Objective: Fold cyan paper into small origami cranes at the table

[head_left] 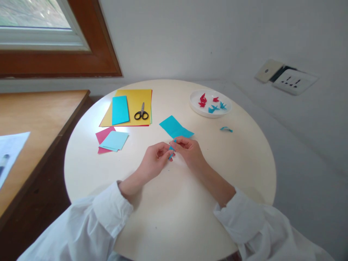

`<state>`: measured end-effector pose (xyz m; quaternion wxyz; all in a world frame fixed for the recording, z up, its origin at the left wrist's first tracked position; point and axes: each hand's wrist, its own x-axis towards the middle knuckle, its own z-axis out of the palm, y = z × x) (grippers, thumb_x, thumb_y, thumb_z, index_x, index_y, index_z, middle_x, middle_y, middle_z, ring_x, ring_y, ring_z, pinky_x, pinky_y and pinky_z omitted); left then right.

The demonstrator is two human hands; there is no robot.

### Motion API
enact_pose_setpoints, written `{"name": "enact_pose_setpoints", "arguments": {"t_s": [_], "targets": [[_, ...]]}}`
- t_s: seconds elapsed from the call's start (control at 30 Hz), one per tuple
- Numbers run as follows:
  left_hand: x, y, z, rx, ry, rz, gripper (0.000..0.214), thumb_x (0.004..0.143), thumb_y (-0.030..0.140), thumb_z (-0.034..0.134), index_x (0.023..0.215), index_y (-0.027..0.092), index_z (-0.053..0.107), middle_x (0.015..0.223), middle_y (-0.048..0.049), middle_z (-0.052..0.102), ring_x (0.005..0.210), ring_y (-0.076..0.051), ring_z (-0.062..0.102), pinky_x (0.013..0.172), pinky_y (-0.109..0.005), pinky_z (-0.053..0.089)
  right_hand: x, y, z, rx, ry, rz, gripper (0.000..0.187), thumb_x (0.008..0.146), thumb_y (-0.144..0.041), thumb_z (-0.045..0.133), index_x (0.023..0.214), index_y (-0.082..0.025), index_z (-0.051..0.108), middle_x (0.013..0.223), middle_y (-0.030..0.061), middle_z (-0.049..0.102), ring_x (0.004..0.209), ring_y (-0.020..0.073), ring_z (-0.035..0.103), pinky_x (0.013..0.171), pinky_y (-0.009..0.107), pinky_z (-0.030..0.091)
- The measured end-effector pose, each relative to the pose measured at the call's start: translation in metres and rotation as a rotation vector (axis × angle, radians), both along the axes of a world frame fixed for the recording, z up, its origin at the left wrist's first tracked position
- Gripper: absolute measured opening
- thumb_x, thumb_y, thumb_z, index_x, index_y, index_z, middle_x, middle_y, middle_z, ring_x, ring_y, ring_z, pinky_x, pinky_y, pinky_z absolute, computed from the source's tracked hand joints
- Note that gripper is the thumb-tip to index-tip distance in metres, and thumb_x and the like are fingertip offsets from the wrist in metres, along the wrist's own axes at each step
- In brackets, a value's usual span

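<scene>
One wooden desk (35, 112) at left, printed sheet (9, 148) by its left edge; narrow dark gap btw desk edge and round table (174, 203). On table, far left: yellow sheets (136, 99) w/ blue strip (120, 110) on top and black scissors (141, 114) right of strip, blades shut, all well inside rim. Nearer: pink square (103, 135) under light-blue squares (114, 140), not far from left rim.

Mid-table: left hand (153, 159), thumb and forefinger pinching small blue piece (171, 154), other fingers curled in. Small blue piece held btw both hands, low over tabletop, mostly hidden by fingertips; touching table or not, cannot tell. Right hand (189, 150), fingertips pressed together on same piece from right side. Just beyond right hand: blue sheet (176, 127), flat, near edge right at fingertips.

Far right: white plate (195, 108) w/ red and blue folded bits, inside rim. Blue scrap (226, 129) alone, nearer than plate, apart from all.

Open room: wide bare stretch on near side btw forearms, more right of right hand up to rim. White sleeves over near rim. Wall socket (295, 81) beyond table, far right.
</scene>
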<state>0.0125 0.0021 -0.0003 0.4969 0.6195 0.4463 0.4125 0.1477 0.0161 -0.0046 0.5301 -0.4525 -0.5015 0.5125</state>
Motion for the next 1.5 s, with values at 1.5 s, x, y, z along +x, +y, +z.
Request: {"name": "enact_pose_setpoints", "arguments": {"t_s": [1.5], "targets": [[0.001,-0.001,0.004,-0.209,-0.124,-0.188,0.034,0.072,0.045,0.064,0.066,0.011,0.063,0.068,-0.0063,0.067,0.068,-0.016,0.065,0.064,-0.027,0.051,0.001,-0.005,0.005,0.08,-0.077,-0.06,0.032,0.064,-0.035,0.067,0.049,-0.019,0.043,0.051,-0.0066,0.04,0.046,0.0065,0.038,0.042,0.022,0.033]]}}
